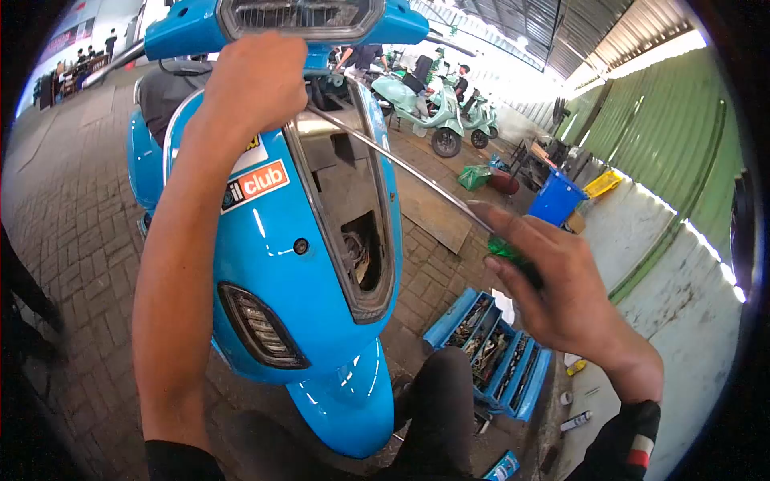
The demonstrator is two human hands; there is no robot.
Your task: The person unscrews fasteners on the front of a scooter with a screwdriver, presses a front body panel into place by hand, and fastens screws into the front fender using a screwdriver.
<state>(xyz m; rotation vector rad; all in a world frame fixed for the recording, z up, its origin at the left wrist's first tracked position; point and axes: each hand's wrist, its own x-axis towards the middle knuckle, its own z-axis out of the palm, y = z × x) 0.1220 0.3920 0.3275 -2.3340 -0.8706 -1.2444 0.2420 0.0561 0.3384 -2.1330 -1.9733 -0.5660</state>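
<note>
A blue scooter [281,264] stands in front of me, its long front recess [333,172] uncovered and some wiring showing in the lower hole. My right hand [553,276] is closed round the green handle of a long screwdriver [401,164]. The metal shaft runs up and left to the top of the recess, where its tip is hidden beside my left hand. Below the headlight [301,14], my left hand [261,80] is closed at the upper edge of the recess; what its fingers hold is hidden.
A blue toolbox [489,353] full of tools lies open on the paving, lower right. Spray cans [576,421] lie by the right wall. Farther back are mint-green scooters [437,104], people, a blue bin [556,198] and a flat board [433,212]. My knees are below.
</note>
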